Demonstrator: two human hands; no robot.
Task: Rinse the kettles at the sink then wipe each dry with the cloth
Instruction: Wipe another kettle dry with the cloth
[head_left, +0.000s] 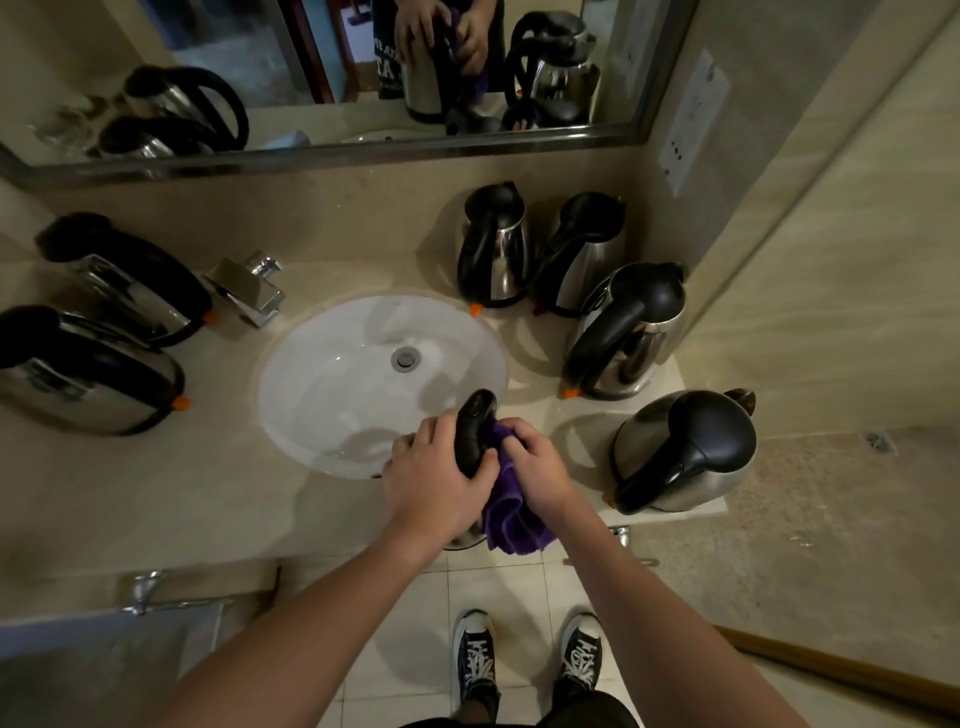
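**Head view: kettle held at the sink's edge, purple cloth against it**

Head camera looks down on my two hands at the near rim of the white sink (322, 364). My left hand (434, 480) curls around the black handle of a steel kettle (472, 431), gripping it at the counter (171, 493) edge, its body mostly hidden beneath my hands. My right hand (535, 467) bunches a purple cloth (511, 522) and presses it to the kettle's side just beside the handle; the cloth's loose end hangs below my wrist.

Right of the sink stand four more kettles: two at the back (493, 249) (582, 254), one in the middle (628, 332), one nearest (685, 452). Left of the sink sit two others (124, 280) (88, 369), with the chrome tap (249, 286) between them and the basin. A mirror (332, 73) above reflects my hands.
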